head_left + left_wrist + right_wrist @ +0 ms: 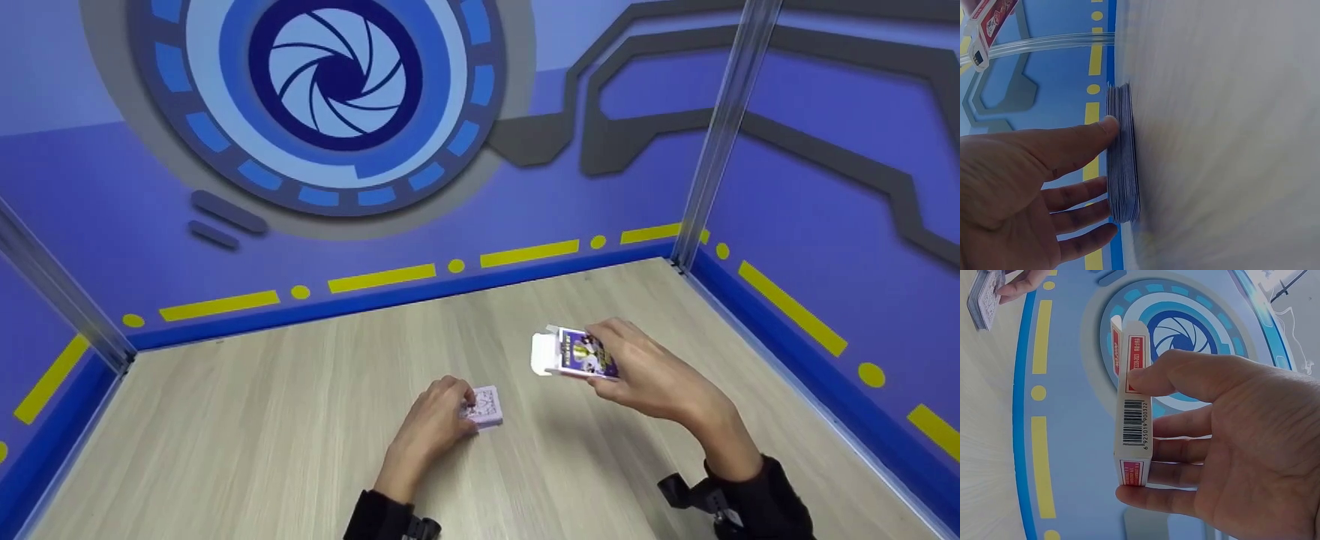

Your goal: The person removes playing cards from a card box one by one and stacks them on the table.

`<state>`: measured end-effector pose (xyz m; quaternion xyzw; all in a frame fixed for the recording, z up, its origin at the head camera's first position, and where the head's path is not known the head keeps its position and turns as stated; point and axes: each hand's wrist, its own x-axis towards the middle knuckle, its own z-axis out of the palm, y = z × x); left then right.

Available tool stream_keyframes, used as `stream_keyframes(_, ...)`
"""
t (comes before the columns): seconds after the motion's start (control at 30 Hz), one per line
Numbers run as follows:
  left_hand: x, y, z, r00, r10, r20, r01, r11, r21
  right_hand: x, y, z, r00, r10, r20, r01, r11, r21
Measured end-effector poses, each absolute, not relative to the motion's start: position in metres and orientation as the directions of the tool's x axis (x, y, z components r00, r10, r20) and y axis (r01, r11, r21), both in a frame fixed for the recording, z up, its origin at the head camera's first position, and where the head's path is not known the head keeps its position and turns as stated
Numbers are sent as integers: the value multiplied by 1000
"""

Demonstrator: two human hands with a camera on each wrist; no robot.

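Note:
A squared stack of playing cards [486,406] lies on the wooden table. My left hand [437,415] grips the stack from its left side. In the left wrist view the thumb presses one long edge of the cards [1122,163], with the fingers at the far side. Up off the table to the right, my right hand [643,369] holds a card box [581,352] by its right end. The box's white end flap stands open toward the left. In the right wrist view the thumb rests on the red-and-white narrow side of the box [1134,405], above a barcode.
The pale wooden table [300,420] is bounded by blue-purple printed walls [600,202] at the back and both sides. Clear corner posts [724,135] stand where the walls meet. Dark wrist straps with cameras [727,510] sit on both forearms.

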<state>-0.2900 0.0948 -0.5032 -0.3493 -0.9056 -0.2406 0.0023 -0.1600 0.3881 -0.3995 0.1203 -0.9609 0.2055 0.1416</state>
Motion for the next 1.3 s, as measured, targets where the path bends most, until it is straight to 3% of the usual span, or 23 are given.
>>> stream_keyframes(0.57,-286,92,-494,-792,601,112,575,671,467,-162,388,-401,-935,-182,305,-296,873,-387)
stream_keyframes(0.77,-277,99,-467,-798,530,287,600,653,462,-162,388,-400,-936,-184,301,-299,866,-400)
stream_keyframes(1.0,-244,120,-438,-724,453,520,689,470,551,-160,387,-399,-940,-183,289,-291,871,-395)
stream_keyframes(1.3,-214,141,-430,-652,513,558,734,246,633,-151,380,-394,-929,-225,295,-324,879,-349)
